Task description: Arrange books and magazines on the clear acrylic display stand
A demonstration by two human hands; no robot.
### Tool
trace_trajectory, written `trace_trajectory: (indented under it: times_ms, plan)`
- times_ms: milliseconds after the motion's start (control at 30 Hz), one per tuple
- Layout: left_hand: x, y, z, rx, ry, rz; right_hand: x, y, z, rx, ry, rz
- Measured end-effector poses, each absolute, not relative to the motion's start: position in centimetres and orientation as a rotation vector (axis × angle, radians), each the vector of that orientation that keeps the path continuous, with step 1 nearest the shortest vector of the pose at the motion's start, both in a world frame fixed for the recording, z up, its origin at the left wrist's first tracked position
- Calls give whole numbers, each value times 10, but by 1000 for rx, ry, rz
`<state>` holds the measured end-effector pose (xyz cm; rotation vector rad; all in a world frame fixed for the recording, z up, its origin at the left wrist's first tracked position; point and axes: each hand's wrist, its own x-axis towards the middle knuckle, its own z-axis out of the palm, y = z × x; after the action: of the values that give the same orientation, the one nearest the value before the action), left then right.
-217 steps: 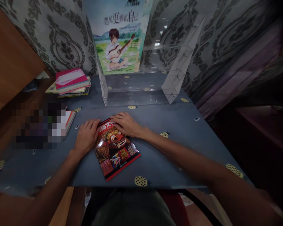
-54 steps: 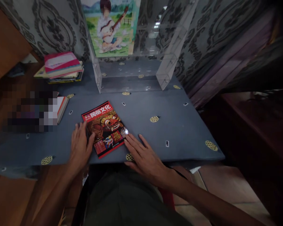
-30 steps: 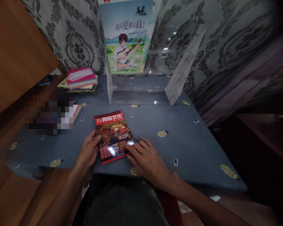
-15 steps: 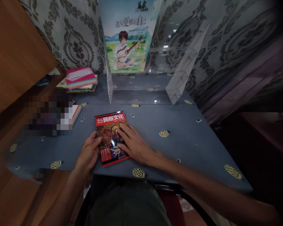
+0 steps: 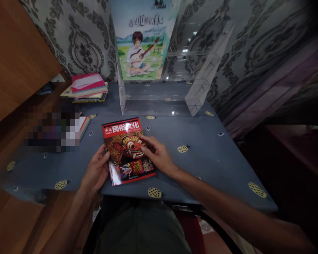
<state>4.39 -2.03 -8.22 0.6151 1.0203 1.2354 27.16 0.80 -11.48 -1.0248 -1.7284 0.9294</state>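
A red and black book (image 5: 127, 155) with a carved mask on its cover is between my two hands near the table's front edge. My left hand (image 5: 95, 170) grips its left edge, thumb on the cover and the other fingers partly hidden beneath. My right hand (image 5: 161, 157) is closed on the right edge, with its thumb and a finger over the cover. The cover faces up and catches a shine at its lower left corner. Whether the book's underside touches the table I cannot tell.
A clear acrylic rack (image 5: 198, 91) stands at the back, holding a book with a guitar player (image 5: 145, 53) on its cover. At the back left lies a stack of books (image 5: 87, 88). A blurred-out pile (image 5: 55, 128) sits nearer, on the blue pineapple-print tablecloth (image 5: 206, 155).
My right hand has slid from the middle of the cover to the right edge, uncovering the mask picture. The book looks slightly larger and its top has shifted up and left.
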Motion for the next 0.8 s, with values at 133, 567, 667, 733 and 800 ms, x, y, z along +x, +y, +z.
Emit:
trace_trajectory:
  times_ms: [133, 567, 667, 733, 800]
  plan:
    - [44, -14, -78, 647, 1012, 1235, 269, 15, -115, -929, -1425, 1214]
    - [61, 34, -52, 739, 975, 1343, 280, 39, -73, -878, -1429, 1328]
    - [72, 46, -52, 727, 990, 1413, 281, 48, -66, -842, -1456, 1309]
    - [76, 55, -51, 752, 990, 1445, 281, 54, -62, -818, -1461, 1273]
    - [78, 66, -50, 796, 956, 1473, 279, 62, -61, -789, -1449, 1221]
